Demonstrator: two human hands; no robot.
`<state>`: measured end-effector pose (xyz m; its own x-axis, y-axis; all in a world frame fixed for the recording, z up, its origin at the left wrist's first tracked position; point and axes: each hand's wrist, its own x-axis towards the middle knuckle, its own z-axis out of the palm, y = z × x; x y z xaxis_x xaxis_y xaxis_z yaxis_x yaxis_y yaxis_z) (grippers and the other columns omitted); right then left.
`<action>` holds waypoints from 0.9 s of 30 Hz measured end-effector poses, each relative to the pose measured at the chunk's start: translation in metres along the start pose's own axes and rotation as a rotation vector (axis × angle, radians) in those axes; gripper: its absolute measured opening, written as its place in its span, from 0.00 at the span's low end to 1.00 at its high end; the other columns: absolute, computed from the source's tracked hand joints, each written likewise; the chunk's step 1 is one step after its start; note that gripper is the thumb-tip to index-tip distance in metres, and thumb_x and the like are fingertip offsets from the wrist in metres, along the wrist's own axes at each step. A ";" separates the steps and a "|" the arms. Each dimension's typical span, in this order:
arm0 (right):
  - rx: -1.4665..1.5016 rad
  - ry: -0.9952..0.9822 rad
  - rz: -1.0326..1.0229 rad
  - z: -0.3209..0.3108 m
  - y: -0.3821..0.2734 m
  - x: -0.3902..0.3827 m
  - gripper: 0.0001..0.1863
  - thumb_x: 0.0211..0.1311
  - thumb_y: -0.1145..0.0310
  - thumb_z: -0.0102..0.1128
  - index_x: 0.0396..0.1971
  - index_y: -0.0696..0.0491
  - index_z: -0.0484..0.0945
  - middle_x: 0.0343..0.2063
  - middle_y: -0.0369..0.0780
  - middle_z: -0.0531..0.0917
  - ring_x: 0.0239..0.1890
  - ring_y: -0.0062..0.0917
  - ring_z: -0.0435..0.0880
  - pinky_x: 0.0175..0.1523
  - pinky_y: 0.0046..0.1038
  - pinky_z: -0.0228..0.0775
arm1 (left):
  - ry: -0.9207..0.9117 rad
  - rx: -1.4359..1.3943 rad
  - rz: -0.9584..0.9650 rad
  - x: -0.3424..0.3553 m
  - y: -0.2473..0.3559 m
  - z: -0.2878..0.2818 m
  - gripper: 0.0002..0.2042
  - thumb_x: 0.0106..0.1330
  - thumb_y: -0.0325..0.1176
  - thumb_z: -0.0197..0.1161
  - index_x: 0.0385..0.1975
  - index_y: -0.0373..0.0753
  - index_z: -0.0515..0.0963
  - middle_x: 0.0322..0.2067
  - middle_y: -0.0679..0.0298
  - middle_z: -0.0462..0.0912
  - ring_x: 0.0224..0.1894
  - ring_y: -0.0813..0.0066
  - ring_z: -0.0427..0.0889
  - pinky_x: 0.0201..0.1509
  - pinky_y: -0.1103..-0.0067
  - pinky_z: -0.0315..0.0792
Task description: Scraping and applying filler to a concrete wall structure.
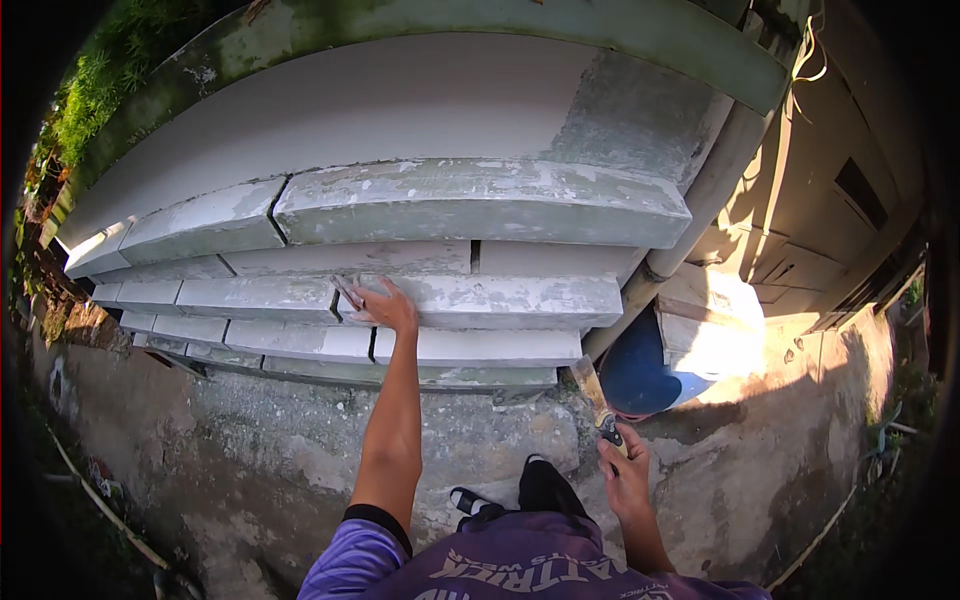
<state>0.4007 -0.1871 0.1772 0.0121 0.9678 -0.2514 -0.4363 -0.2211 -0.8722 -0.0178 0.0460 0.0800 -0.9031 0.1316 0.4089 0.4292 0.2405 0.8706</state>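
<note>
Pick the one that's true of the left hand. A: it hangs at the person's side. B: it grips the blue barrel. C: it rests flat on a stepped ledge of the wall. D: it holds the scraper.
C: the left hand lies spread on a pale ledge of the wall, while the right hand holds the scraper.

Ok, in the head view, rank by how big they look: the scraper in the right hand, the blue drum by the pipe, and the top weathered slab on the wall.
1. Top weathered slab, widest by far.
2. Blue drum, partly hidden, so its full size is unsure.
3. Scraper held in the right hand, smallest.
</note>
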 end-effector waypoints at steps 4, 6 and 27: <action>-0.019 0.080 0.054 -0.009 0.003 -0.016 0.19 0.61 0.79 0.66 0.52 0.60 0.75 0.34 0.36 0.83 0.19 0.09 0.68 0.22 0.15 0.54 | -0.204 -0.106 0.247 -0.071 -0.044 -0.080 0.24 0.69 0.33 0.58 0.63 0.32 0.65 0.68 0.44 0.62 0.71 0.46 0.56 0.74 0.58 0.44; -0.021 0.077 0.083 -0.014 0.003 -0.011 0.18 0.62 0.79 0.66 0.52 0.60 0.75 0.34 0.36 0.83 0.19 0.09 0.68 0.21 0.14 0.54 | -0.309 -0.107 0.294 -0.108 -0.101 -0.142 0.26 0.64 0.28 0.59 0.64 0.32 0.65 0.72 0.44 0.56 0.75 0.48 0.52 0.76 0.59 0.45; 0.010 -0.058 0.227 -0.094 0.062 -0.068 0.19 0.60 0.79 0.68 0.51 0.59 0.75 0.34 0.34 0.82 0.22 0.09 0.70 0.21 0.17 0.54 | -0.358 0.150 -0.004 -0.172 -0.206 -0.403 0.27 0.70 0.27 0.56 0.69 0.35 0.63 0.74 0.48 0.54 0.76 0.54 0.51 0.77 0.65 0.45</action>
<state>0.4573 -0.2782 0.1006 -0.1387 0.8986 -0.4163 -0.4307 -0.4333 -0.7917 0.0431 -0.4139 -0.0593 -0.8532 0.4516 0.2608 0.4473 0.3765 0.8112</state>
